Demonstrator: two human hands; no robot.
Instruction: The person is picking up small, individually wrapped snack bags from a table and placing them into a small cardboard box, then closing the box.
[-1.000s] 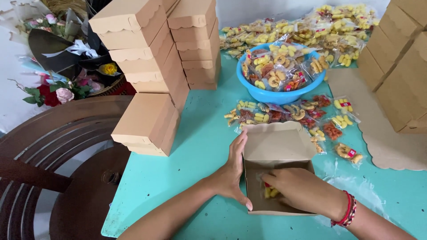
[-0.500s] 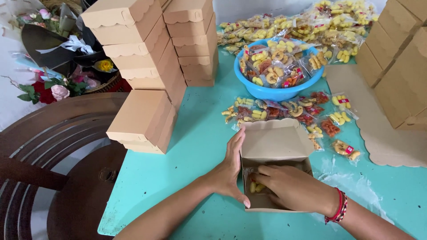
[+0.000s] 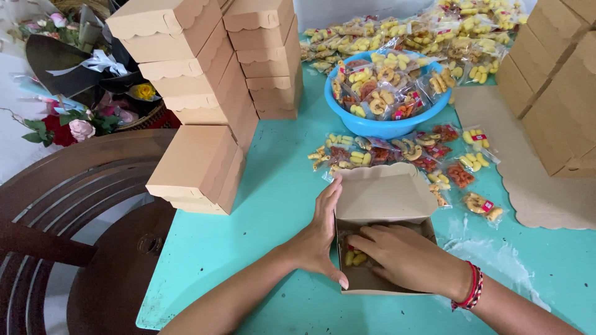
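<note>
Two hands work at an open brown box [image 3: 385, 201] near the turquoise bench's [image 3: 273, 205] front edge. Left hand [image 3: 321, 239] braces its side, grip loose. Right hand [image 3: 403, 254] reaches inside, fingers pressing a snack packet [image 3: 354, 256].

Stacked closed boxes [image 3: 205, 93], blue bowl [image 3: 372, 127], flower bouquet [image 3: 74, 118]

Open box [image 3: 385, 205] matt brown kraft card, same as stacked closed boxes [image 3: 205, 74]. Snack packets [image 3: 478, 205] clear glossy plastic film, crinkly. Bowl [image 3: 379, 127] smooth glossy blue plastic. Counter [image 3: 273, 205] smooth turquoise, slight sheen. Chair [image 3: 81, 186] dark brown wood, semi-gloss. Wrist bracelet [image 3: 475, 288] red woven thread.
</note>
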